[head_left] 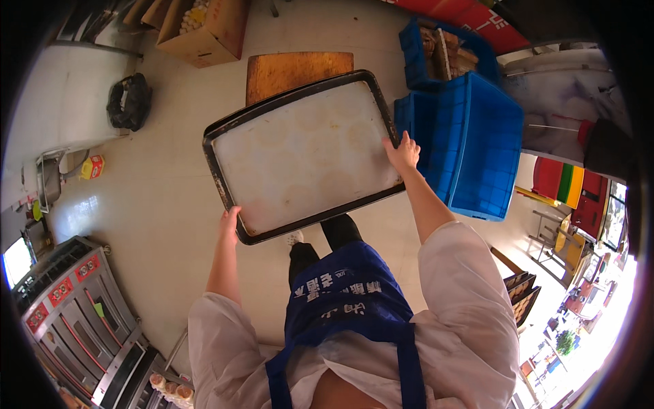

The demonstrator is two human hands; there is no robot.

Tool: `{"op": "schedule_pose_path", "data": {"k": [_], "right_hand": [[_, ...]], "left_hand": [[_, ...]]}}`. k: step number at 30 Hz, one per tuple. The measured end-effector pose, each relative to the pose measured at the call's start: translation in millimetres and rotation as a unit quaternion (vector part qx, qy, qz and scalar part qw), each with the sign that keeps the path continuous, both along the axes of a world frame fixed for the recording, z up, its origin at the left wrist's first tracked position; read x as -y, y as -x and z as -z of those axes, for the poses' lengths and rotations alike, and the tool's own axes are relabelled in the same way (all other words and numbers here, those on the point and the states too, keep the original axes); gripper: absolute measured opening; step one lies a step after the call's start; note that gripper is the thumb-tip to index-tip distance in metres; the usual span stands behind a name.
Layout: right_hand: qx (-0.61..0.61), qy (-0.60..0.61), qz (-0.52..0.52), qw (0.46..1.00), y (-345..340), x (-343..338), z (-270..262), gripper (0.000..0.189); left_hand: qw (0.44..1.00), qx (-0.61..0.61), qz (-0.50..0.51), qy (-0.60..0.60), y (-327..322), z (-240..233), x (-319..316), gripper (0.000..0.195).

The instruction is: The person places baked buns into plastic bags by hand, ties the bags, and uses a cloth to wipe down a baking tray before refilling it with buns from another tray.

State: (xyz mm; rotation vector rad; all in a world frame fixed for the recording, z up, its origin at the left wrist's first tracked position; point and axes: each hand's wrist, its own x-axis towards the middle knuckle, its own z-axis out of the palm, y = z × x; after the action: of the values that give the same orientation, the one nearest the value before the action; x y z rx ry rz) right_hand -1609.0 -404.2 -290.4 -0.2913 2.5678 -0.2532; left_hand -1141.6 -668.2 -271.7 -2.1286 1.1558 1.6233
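A large black-rimmed baking tray (306,153) is held out in front of me, tilted so its left end sits lower in the picture. Its pale lining shows faint round marks and a few crumbs, with no food on it. My left hand (231,225) grips the near left corner, most of its fingers hidden under the rim. On the short right side, my right hand (402,153) holds the rim, thumb over the inner surface. Beyond the tray's far edge a worn wooden board or stool top (299,71) shows, partly covered by the tray.
Blue plastic crates (485,148) stand close by my right hand. A cardboard box (204,38) with eggs is at the far left, near a black bag (129,102). A steel deck oven (76,317) is at lower left. Trays of baked goods (523,301) sit at right.
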Motion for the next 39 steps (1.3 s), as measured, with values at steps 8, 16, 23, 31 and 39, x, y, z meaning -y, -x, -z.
{"op": "schedule_pose_path", "data": {"k": [8, 16, 23, 31, 39], "right_hand": [[-0.039, 0.054, -0.111, 0.992, -97.4, -34.3, -11.8, 0.088], [0.062, -0.005, -0.198, 0.978, -229.5, -150.5, -91.4, 0.077], [-0.010, -0.004, 0.118, 0.993, -353.1, -184.6, -146.0, 0.072], [0.356, 0.135, 0.425, 0.821, -615.9, -157.4, -118.9, 0.103], [0.225, 0.351, 0.615, 0.669, -823.2, -135.9, -94.3, 0.081]], "left_hand": [[0.754, 0.200, 0.585, 0.221, 75.8, -24.2, -57.6, 0.097], [0.035, 0.017, 0.963, 0.266, 72.3, 26.7, -136.7, 0.088], [0.180, -0.025, 0.977, 0.112, 114.2, -1.8, -132.4, 0.080], [0.236, -0.210, 0.942, -0.114, 123.9, -59.1, -183.0, 0.077], [-0.045, 0.016, 0.939, -0.340, 35.9, 13.4, -265.6, 0.076]]}}
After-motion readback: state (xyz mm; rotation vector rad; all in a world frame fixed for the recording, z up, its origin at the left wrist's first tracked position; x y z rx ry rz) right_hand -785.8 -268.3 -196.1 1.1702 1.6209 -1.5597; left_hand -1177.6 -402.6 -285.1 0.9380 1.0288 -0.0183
